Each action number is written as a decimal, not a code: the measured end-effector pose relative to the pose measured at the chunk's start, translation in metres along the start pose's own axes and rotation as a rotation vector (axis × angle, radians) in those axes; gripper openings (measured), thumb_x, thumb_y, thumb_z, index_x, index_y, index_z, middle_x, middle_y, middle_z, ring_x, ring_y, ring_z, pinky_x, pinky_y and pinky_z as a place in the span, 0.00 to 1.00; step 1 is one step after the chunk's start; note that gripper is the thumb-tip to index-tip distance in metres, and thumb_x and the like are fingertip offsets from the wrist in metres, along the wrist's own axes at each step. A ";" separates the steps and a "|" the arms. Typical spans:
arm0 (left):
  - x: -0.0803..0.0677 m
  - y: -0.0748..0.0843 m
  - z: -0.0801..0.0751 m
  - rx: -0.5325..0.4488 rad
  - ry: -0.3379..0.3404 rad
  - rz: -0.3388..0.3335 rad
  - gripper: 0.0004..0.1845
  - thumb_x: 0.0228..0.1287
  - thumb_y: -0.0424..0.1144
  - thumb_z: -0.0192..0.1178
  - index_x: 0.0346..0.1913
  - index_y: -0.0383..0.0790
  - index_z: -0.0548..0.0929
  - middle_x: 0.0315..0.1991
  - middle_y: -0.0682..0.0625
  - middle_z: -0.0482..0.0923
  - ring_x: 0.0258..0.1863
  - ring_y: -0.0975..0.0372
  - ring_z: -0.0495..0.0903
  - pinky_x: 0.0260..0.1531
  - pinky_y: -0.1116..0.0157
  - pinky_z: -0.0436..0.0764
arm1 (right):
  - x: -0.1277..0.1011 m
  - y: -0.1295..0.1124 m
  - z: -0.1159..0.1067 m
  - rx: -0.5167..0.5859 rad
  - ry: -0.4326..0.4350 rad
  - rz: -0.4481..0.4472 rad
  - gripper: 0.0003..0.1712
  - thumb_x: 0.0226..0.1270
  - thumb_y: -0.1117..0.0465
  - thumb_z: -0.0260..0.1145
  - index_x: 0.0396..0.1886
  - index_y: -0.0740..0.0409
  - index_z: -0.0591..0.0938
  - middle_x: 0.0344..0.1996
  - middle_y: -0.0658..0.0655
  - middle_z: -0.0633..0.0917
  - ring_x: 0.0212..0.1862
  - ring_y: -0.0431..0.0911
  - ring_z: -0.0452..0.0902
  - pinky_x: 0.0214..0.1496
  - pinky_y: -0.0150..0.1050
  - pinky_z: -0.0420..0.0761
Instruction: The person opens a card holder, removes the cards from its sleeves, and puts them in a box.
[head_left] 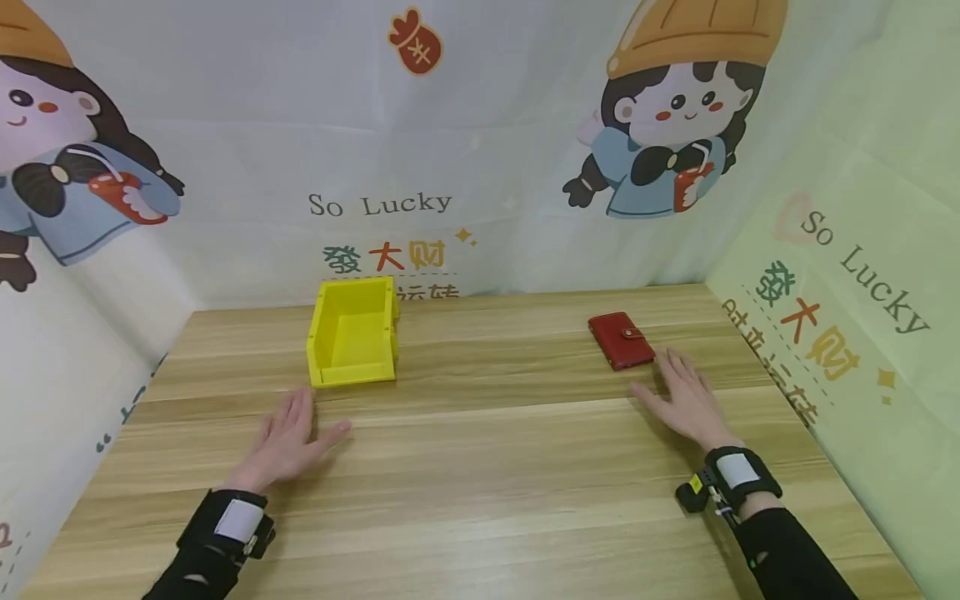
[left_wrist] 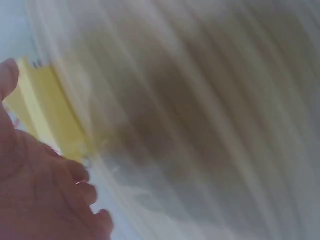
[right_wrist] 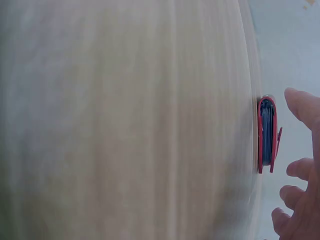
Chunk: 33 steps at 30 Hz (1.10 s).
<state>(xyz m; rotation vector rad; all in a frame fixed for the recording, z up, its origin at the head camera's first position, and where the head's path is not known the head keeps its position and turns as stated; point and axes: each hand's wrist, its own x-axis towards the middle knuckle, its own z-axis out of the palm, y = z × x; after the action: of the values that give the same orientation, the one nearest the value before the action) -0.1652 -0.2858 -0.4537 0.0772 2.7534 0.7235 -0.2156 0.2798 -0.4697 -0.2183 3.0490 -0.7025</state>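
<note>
A small red card wallet [head_left: 621, 341] with a snap strap lies at the back right of the table. In the right wrist view the wallet [right_wrist: 267, 134] shows its edge, with dark layers between red covers. My right hand [head_left: 686, 400] is just in front of it, fingers extended and thumb spread, holding nothing. To the left, a yellow open-front bin [head_left: 352, 333] stands near the back edge. My left hand [head_left: 281, 442] is right before its near left corner, fingers straight, thumb out to the side. The left wrist view shows the bin [left_wrist: 55, 110] beyond the left hand [left_wrist: 40, 185].
The wood-grain table [head_left: 480, 500] ends at a white printed cloth backdrop [head_left: 495, 150] behind. A similar pale green-tinted cloth [head_left: 862, 250] borders the right side. Bands with small cameras are strapped to both wrists.
</note>
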 end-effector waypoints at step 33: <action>0.074 0.172 0.090 -0.374 0.038 0.343 0.36 0.79 0.45 0.46 0.77 0.23 0.50 0.78 0.27 0.48 0.79 0.38 0.48 0.78 0.44 0.49 | 0.040 -0.009 0.003 0.171 0.094 0.192 0.40 0.76 0.45 0.53 0.70 0.76 0.66 0.66 0.79 0.71 0.68 0.71 0.67 0.69 0.64 0.67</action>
<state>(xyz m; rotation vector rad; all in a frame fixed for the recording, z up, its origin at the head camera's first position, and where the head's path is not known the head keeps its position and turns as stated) -0.2128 -0.0837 -0.4642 0.4664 2.6147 1.3273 -0.2536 0.2649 -0.4679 0.1100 3.0169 -0.9768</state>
